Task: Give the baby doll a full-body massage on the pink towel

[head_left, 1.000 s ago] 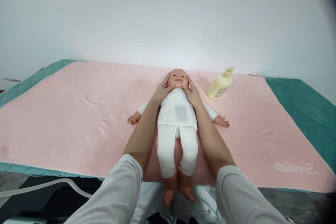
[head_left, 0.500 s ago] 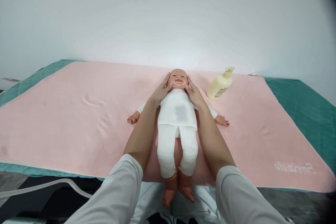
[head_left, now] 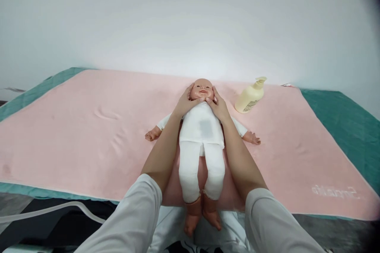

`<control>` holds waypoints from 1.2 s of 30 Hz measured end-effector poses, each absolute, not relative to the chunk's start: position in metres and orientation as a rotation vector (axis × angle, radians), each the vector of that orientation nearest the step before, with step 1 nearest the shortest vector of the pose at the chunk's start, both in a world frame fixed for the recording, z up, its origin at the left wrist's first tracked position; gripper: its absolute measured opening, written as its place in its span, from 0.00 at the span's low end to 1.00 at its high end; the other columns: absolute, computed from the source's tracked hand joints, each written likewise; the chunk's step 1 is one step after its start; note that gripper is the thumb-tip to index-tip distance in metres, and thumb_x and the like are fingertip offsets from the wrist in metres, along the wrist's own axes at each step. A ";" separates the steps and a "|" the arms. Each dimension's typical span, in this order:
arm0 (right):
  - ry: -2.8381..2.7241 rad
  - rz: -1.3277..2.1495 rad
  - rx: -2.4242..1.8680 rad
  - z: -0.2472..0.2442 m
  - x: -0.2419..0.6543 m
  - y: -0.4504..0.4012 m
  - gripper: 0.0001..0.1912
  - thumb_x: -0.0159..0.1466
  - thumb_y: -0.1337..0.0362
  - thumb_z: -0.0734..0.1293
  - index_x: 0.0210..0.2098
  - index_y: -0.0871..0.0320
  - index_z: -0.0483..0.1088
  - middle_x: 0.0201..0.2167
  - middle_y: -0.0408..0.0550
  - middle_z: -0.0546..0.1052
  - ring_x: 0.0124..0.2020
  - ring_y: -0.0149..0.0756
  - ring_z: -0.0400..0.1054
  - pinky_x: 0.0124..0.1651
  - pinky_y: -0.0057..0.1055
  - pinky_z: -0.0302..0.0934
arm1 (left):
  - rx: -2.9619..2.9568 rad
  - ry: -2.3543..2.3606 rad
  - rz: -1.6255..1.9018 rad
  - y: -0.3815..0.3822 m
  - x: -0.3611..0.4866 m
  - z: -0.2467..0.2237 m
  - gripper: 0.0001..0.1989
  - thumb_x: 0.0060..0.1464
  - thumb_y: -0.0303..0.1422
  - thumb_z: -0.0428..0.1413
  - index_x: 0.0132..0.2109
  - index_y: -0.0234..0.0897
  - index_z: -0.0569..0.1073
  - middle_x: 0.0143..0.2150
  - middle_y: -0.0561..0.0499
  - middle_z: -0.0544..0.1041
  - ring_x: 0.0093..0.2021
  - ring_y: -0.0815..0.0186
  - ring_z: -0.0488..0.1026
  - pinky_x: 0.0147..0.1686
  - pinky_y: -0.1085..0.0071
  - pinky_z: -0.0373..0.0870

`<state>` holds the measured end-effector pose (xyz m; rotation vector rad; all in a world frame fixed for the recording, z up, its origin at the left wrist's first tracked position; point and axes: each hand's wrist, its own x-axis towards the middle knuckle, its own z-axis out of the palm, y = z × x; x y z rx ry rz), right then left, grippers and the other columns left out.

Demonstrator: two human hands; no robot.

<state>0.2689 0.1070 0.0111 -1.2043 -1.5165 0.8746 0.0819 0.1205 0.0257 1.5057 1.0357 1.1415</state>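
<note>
A baby doll (head_left: 201, 124) in a white top and trousers lies on its back, its feet towards me over the front edge. My left hand (head_left: 187, 102) cups the left side of its head, fingers along the cheek and ear. The right side of the head is held the same way by my right hand (head_left: 218, 105). Both thumbs rest close together just under the doll's chin. Its arms are spread out past my forearms, and a faint grey square marks the top's front.
Under the doll is a pink mat (head_left: 74, 134) on a green cover (head_left: 350, 126). A pale yellow pump bottle (head_left: 249, 98) leans at the right beyond the doll's arm. A white wall (head_left: 190, 19) stands behind. A pale tube (head_left: 68, 205) runs at the lower left.
Both thumbs have moved inward, from the sides of the doll's jaw to below its chin. My fingers stay along the head, and the doll lies as before.
</note>
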 end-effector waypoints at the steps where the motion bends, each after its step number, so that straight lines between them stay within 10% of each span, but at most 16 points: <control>1: -1.517 0.870 -1.206 0.011 0.268 0.107 0.57 0.55 0.34 0.68 0.73 0.55 0.46 0.72 0.51 0.58 0.70 0.47 0.58 0.73 0.45 0.53 | 1.516 1.057 1.164 0.121 0.083 0.025 0.54 0.44 0.48 0.69 0.72 0.41 0.55 0.72 0.42 0.60 0.68 0.50 0.65 0.66 0.58 0.64; 36: -1.579 0.885 -1.183 0.011 0.280 0.109 0.51 0.60 0.31 0.60 0.73 0.55 0.48 0.73 0.46 0.55 0.74 0.42 0.50 0.76 0.44 0.44 | 1.499 0.945 1.019 0.136 0.071 0.011 0.50 0.54 0.58 0.57 0.75 0.49 0.44 0.77 0.53 0.45 0.75 0.57 0.50 0.70 0.62 0.55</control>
